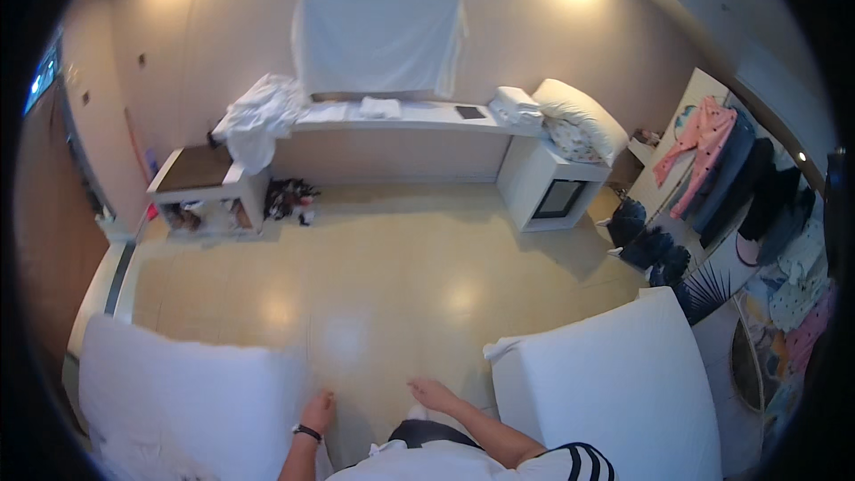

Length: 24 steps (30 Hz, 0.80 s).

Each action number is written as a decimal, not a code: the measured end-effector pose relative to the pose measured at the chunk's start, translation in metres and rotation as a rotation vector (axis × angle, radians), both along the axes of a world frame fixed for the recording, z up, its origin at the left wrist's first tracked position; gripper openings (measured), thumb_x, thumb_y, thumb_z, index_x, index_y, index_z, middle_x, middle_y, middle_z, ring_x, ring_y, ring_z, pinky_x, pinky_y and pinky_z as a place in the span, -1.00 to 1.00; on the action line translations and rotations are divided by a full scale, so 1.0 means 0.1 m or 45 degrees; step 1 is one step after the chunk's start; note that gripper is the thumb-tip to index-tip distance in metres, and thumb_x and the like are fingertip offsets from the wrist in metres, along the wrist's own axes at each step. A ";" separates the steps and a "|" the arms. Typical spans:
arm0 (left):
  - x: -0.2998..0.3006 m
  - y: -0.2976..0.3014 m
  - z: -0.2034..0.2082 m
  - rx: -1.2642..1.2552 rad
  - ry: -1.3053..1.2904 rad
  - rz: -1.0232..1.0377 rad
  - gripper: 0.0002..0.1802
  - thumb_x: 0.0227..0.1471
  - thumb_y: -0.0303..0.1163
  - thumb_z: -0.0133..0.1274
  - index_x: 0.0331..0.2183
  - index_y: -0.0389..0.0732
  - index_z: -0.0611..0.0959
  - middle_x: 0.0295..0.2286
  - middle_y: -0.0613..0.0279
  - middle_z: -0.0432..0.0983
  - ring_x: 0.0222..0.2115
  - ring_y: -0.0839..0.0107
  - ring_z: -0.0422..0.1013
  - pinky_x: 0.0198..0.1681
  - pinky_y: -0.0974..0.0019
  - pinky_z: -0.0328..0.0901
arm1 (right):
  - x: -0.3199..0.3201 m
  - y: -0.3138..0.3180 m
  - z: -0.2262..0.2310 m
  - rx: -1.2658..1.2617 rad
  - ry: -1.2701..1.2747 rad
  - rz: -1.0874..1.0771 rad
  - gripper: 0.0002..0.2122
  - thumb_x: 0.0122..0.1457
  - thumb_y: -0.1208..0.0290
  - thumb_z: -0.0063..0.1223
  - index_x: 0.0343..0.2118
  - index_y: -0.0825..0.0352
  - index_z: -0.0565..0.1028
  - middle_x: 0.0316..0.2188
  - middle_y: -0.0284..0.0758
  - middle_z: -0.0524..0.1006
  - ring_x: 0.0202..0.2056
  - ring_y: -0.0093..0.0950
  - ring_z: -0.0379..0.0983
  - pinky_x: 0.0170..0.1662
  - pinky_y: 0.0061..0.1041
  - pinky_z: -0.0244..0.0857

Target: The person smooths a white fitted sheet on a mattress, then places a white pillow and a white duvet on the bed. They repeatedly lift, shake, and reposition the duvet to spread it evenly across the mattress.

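Both empty, fingers kinda half-curled: left hand (318,411) by a boxy white-sheeted bed (191,374), right hand (432,394) above glossy tan floor (374,258).

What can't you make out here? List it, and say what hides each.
All in the head view:
Left hand and right hand: too small and blurred to tell how the fingertips sit.
Wall area behind the white sheet: covered by it.
Left white-covered furniture: near end cut off by the lower edge.
Items inside the low cabinet: too small, blurred.
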State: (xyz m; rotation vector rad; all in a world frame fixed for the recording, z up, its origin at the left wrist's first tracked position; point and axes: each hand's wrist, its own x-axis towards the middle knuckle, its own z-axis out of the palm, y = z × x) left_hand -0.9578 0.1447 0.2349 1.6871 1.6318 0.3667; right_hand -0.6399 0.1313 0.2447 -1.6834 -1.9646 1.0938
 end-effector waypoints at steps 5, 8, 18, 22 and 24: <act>1.55 1.01 0.24 0.146 -0.111 -0.536 -0.66 -0.03 -0.31 -0.07 -0.18 -0.22 0.48 -0.34 -0.03 0.47 -0.30 0.10 0.40 -0.23 0.18 0.29 | 0.88 0.58 0.08 -0.065 -0.071 -0.009 -0.69 0.09 0.36 -0.22 -0.13 0.37 0.37 -0.18 -0.08 0.42 -0.13 -0.20 0.34 -0.06 -0.33 0.21; 2.02 1.57 0.30 0.070 -0.188 -0.644 -0.65 -0.03 -0.29 -0.06 -0.17 -0.21 0.48 -0.33 -0.03 0.47 -0.29 0.10 0.40 -0.23 0.17 0.29 | 1.38 0.93 -0.11 0.044 -0.060 -0.099 -0.69 0.10 0.36 -0.21 -0.12 0.37 0.37 -0.20 -0.08 0.43 -0.14 -0.20 0.35 -0.08 -0.34 0.22; 2.31 3.45 -0.04 -0.165 0.124 -0.343 -0.68 -0.08 -0.29 -0.05 -0.27 -0.24 0.55 -0.34 -0.08 0.47 -0.26 0.05 0.38 -0.15 0.11 0.26 | 2.42 2.47 -0.14 -0.094 0.133 -0.343 -0.70 0.12 0.33 -0.16 -0.11 0.33 0.38 -0.20 -0.13 0.44 -0.21 -0.30 0.40 -0.14 -0.44 0.27; 3.11 4.53 -0.32 -0.056 0.259 -0.592 -0.68 -0.08 -0.29 -0.05 -0.25 -0.22 0.53 -0.32 -0.06 0.47 -0.26 0.04 0.37 -0.15 0.11 0.26 | 3.16 3.07 -0.15 0.037 -0.084 -0.385 -0.70 0.13 0.32 -0.16 -0.10 0.33 0.38 -0.21 -0.14 0.45 -0.20 -0.31 0.40 -0.13 -0.44 0.26; 3.88 5.13 -0.08 -0.089 0.319 -0.789 -0.67 -0.06 -0.28 -0.09 -0.25 -0.25 0.52 -0.31 -0.04 0.46 -0.25 0.05 0.37 -0.15 0.12 0.26 | 3.57 3.23 0.12 -0.024 -0.067 -0.535 -0.69 0.14 0.32 -0.17 -0.09 0.33 0.37 -0.21 -0.14 0.45 -0.18 -0.31 0.39 -0.10 -0.44 0.24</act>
